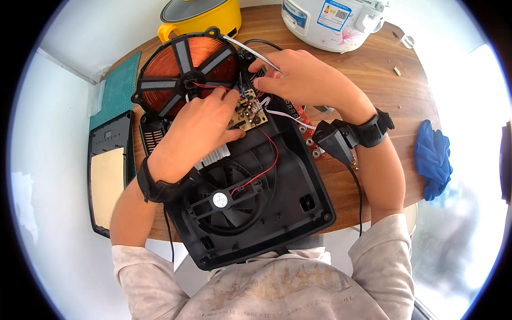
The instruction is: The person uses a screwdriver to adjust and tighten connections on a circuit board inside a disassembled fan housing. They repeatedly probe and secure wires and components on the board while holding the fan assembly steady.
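An opened induction cooker's black base (290,197) lies tilted at the table's near edge, with a fan (224,200) in it. My left hand (205,122) grips the small tan circuit board (249,113), its thumb on the near edge and its fingers at the far side. In my right hand (301,74), just beyond the board, is a slim silver metal tool (248,50) pointing away to the left. Its exact kind is unclear. The copper coil (213,49) sits up on the left beside both hands. Red wires run from the coil and the fan to the board.
A yellow pot (213,21) and a white rice cooker (330,24) stand at the back. Partly under my right wrist is a red control board (313,144). The black top panel (109,176) and a green mat (114,88) lie left; a blue cloth (433,160) hangs over the right edge.
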`<state>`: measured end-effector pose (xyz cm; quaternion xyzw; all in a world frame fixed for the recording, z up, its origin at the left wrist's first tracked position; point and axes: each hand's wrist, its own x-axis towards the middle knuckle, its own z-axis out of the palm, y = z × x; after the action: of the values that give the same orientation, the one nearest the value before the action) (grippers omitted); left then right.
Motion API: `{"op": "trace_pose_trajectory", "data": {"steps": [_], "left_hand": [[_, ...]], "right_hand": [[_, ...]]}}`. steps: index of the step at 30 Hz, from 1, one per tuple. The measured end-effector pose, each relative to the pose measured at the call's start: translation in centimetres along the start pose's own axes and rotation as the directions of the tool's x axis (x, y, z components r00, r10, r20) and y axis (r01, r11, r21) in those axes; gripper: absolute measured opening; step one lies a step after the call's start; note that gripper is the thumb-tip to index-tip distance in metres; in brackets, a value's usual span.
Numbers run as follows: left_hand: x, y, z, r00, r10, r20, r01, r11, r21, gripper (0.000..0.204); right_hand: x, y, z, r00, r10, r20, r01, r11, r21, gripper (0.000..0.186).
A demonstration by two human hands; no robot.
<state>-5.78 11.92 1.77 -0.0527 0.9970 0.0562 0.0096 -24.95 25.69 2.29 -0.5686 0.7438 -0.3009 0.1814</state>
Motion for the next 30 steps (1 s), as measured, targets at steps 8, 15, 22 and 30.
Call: {"op": "trace_pose_trajectory", "data": {"steps": [8, 15, 22, 30], "left_hand": [[0.1, -0.2, 0.1, 0.997, 0.06, -0.041, -0.062, 0.998, -0.034, 0.052], [-0.1, -0.4, 0.2, 0.993, 0.106, -0.053, -0.108, 0.994, -0.025, 0.052], [0.0, 0.1, 0.2, 0.998, 0.051, -0.044, -0.052, 0.998, -0.026, 0.052], [-0.8, -0.6, 0.0, 0.991, 0.102, -0.081, -0.11, 0.989, -0.095, 0.048]], "right_hand": [[0.1, -0.2, -0.1, 0.999, 0.05, 0.013, -0.05, 0.998, 0.029, 0.036], [0.0, -0.8, -0.6, 0.994, 0.078, 0.077, -0.079, 0.997, 0.02, 0.035], [-0.1, -0.1, -0.1, 0.998, 0.044, 0.035, -0.046, 0.998, 0.049, 0.036], [-1.0, -1.9, -1.7, 0.988, 0.152, 0.005, -0.151, 0.978, 0.145, 0.037]]}}
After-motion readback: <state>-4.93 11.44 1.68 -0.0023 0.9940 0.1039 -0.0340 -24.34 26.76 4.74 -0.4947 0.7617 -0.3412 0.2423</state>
